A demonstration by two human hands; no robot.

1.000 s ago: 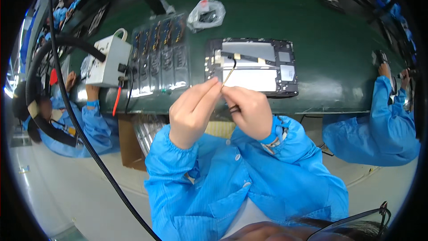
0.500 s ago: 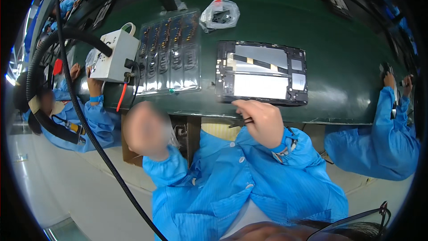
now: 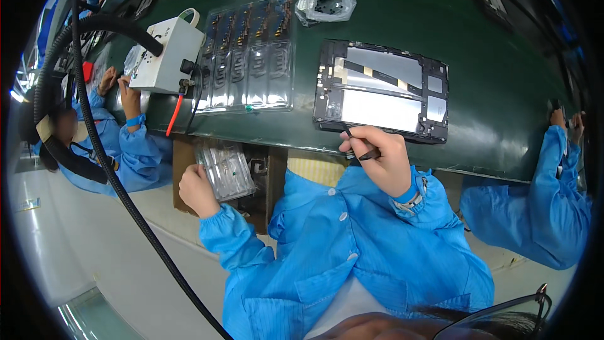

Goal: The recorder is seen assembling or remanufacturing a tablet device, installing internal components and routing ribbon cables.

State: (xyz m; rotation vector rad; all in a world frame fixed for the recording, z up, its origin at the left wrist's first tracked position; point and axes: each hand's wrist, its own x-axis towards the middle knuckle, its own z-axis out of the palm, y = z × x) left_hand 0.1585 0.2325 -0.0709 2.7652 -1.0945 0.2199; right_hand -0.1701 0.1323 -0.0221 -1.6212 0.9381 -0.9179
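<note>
My left hand (image 3: 199,190) grips the edge of a clear plastic tray (image 3: 228,173) with moulded compartments. The tray is tilted above the opening of a cardboard box (image 3: 184,156) below the bench edge. Dark pieces show inside the box, partly hidden by the tray. In my right hand (image 3: 385,158) is a pair of black tweezers (image 3: 370,154), its tip by the near edge of an opened tablet (image 3: 322,97). The tablet lies flat on the bench, with silver battery panels and a dark diagonal strip; whether the tweezers touch it I cannot tell.
On the green bench (image 3: 478,110), a blister tray of small circuit parts (image 3: 251,56) lies left of the tablet. Behind are a plastic bag of black pieces (image 3: 327,3) and a white box (image 3: 165,53) with a black hose (image 3: 119,22). People in blue sit at both sides.
My left hand has moved slightly down, and a clear tray now shows in it over the cardboard box. My right hand has shifted slightly right, with the tweezers more visible. The view has shifted.
</note>
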